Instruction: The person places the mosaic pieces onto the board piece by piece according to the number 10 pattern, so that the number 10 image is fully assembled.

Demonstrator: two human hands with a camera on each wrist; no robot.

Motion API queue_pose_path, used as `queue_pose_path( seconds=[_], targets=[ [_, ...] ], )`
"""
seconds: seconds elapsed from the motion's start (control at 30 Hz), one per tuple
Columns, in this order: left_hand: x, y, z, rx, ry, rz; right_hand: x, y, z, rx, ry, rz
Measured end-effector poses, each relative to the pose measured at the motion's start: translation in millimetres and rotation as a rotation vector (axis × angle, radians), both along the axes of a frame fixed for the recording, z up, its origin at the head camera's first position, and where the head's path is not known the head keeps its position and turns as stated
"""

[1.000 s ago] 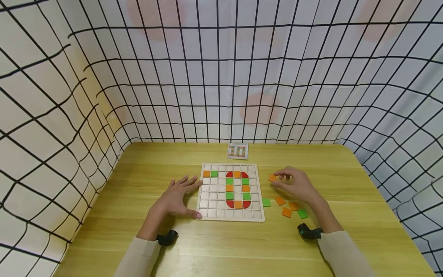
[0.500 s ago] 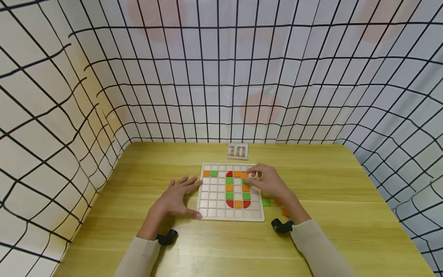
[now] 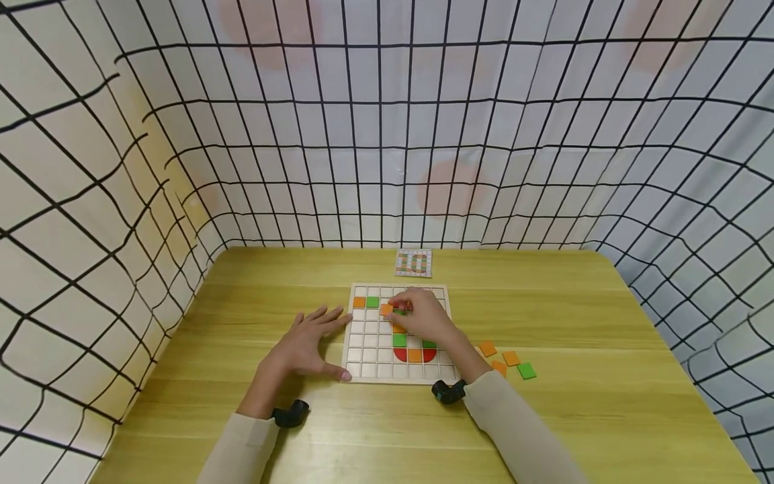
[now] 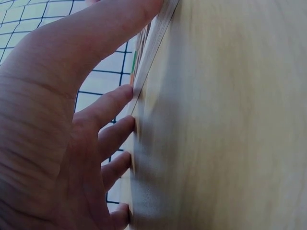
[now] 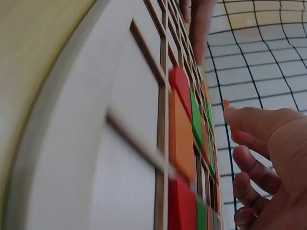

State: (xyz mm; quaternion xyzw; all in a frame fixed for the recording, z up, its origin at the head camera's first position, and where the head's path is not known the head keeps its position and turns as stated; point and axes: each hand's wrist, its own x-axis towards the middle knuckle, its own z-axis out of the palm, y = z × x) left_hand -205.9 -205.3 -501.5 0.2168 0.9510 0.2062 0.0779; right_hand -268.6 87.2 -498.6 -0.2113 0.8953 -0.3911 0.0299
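Note:
My right hand (image 3: 424, 316) pinches an orange square tile (image 3: 385, 310) between thumb and fingers, above the upper middle of a pale wooden grid board (image 3: 363, 370). In the right wrist view the tile (image 5: 225, 103) shows as a thin orange edge at the fingertips, apart from the board. My left hand (image 3: 310, 343) lies spread at the board's left edge, its thumb by the near corner and its fingertips along the side. An orange tile (image 3: 359, 302) and a green tile (image 3: 372, 302) sit side by side at upper left. My right hand hides part of a ring of red, orange and green pieces.
Several loose orange tiles (image 3: 487, 348) and a green tile (image 3: 527, 370) lie on the wooden table (image 3: 544, 430) right of the board. A small pattern card (image 3: 414, 263) lies behind it. A black wire grid (image 3: 411, 147) stands around the table's back and sides.
My right hand has carried the orange tile left, from beside the loose tiles to over the board. My left hand has stayed in place. The right forearm now covers the green tile beside the board.

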Motion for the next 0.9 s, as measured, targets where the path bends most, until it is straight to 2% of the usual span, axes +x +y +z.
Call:
queue_pose_path(
  seconds=[0.3, 0.9],
  targets=[
    [-2.9, 1, -1.0, -0.010, 0.008, -0.002, -2.0, -18, -6.2, 0.041, -0.036, -0.002],
    [-1.7, -1, -1.2, -0.021, -0.006, 0.001, -1.1, -30, -12.4, 0.074, 0.005, -0.015]
  ],
)
